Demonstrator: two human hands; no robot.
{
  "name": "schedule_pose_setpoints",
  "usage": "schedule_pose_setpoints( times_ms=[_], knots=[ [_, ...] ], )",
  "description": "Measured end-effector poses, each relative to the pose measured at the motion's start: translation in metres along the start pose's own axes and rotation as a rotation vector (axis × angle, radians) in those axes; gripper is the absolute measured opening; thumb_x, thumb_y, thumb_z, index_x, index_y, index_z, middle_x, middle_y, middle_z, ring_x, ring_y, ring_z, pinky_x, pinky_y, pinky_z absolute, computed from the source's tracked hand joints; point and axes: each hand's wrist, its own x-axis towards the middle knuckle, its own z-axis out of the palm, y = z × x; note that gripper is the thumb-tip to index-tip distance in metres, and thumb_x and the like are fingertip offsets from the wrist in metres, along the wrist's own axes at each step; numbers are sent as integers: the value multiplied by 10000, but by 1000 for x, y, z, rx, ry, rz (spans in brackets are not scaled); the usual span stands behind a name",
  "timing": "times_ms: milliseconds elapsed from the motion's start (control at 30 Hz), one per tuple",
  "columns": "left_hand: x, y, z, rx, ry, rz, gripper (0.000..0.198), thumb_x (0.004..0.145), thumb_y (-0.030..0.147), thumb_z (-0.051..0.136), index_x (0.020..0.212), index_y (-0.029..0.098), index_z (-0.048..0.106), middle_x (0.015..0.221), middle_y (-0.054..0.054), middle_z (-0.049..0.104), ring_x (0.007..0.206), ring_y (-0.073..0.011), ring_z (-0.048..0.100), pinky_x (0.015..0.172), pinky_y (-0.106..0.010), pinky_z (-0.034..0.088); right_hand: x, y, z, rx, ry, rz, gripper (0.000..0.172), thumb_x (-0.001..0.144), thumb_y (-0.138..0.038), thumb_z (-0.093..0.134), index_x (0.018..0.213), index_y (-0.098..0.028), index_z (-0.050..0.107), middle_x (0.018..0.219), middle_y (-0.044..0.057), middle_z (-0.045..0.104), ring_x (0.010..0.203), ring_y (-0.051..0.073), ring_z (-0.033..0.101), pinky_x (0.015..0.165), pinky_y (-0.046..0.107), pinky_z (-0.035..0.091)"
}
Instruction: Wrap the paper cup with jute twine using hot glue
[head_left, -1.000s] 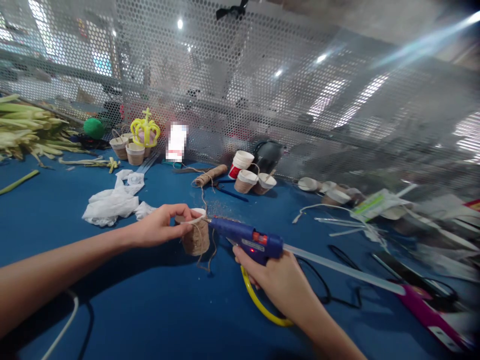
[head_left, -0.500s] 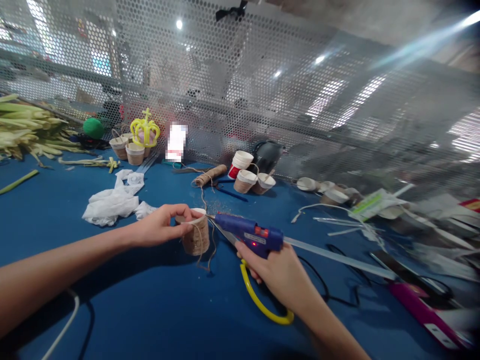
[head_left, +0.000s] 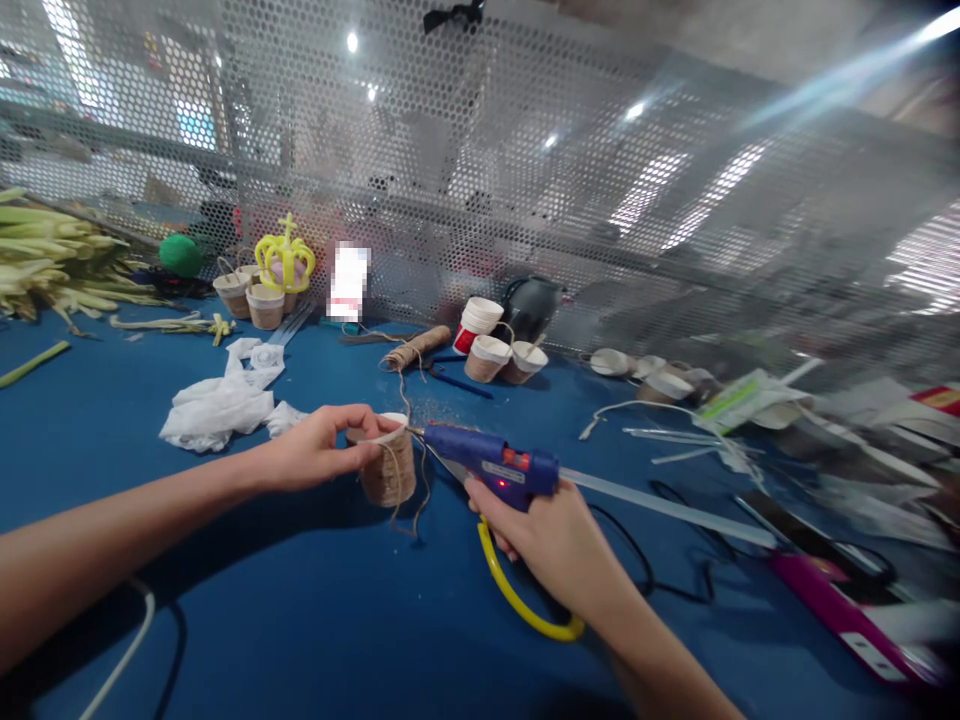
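Observation:
Pinched at its rim by my left hand (head_left: 341, 445) is a small paper cup (head_left: 391, 472) wrapped in brown twine. Loose twine ends (head_left: 417, 505) dangle from its side, and one strand leads back to a twine roll (head_left: 418, 347). My right hand (head_left: 551, 535) grips a blue hot glue gun (head_left: 491, 462) with a red light lit and a long clear glue stick (head_left: 667, 508) out of its back. The gun's nozzle is at the cup's rim on its right side; whether it touches is hard to tell. Yellow-handled scissors (head_left: 517, 602) lie under the gun and right hand.
White crumpled tissue (head_left: 217, 410) lies left of the cup. Behind stand several twine-wrapped cups (head_left: 487, 358), a yellow crown (head_left: 285, 262) and a lit phone-like screen (head_left: 349, 282). A magenta power strip (head_left: 836, 610) and a black cord (head_left: 675, 595) are at right. Perforated metal panels (head_left: 450, 150) close off the back.
The view has shifted slightly, so everything sits a little further left and up. Both hands keep their grips, with the glue gun's nozzle still at the cup's rim.

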Motion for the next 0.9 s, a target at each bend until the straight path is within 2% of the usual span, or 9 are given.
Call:
schedule_pose_setpoints(
  times_ms=[367, 567, 667, 767, 900],
  knots=[
    [0, 0, 0, 25, -7, 27, 166, 834, 242, 442, 692, 157, 431, 1006, -120, 623, 1137, -209, 473, 883, -367, 399, 2, 2, 1, 11, -23, 3, 241, 733, -308, 525, 529, -178, 523, 371, -40, 466, 317, 96, 439, 372, 230, 399],
    [0, 4, 1, 42, -15, 39, 158, 830, 216, 445, 687, 148, 442, 1122, -126, 573, 1063, -190, 510, 875, -354, 398, 10, 4, -10, 166, -27, 122, 252, 727, -356, 553, 573, -158, 550, 373, -48, 442, 370, 96, 443, 420, 227, 398],
    [0, 4, 1, 57, -11, 56, 147, 824, 208, 445, 690, 146, 447, 1096, -118, 576, 1034, -183, 518, 863, -338, 395, 23, 17, -19, 330, -6, 111, 233, 704, -364, 586, 627, -144, 574, 460, -32, 498, 448, 95, 469, 463, 222, 392],
    [0, 4, 1, 64, -9, 55, 142, 815, 212, 448, 691, 143, 449, 1075, -116, 577, 993, -184, 533, 841, -330, 403, 41, 39, -26, 338, 118, 228, 229, 669, -355, 633, 692, -132, 586, 643, 16, 593, 548, 96, 521, 522, 217, 417],
    [0, 7, 1, 105, 13, 40, 153, 802, 216, 454, 667, 145, 440, 1038, -103, 588, 967, -188, 536, 824, -325, 404, 59, 63, -26, 289, 164, 308, 256, 741, -347, 554, 598, -136, 537, 486, -26, 479, 420, 70, 433, 429, 207, 375]
  ],
)
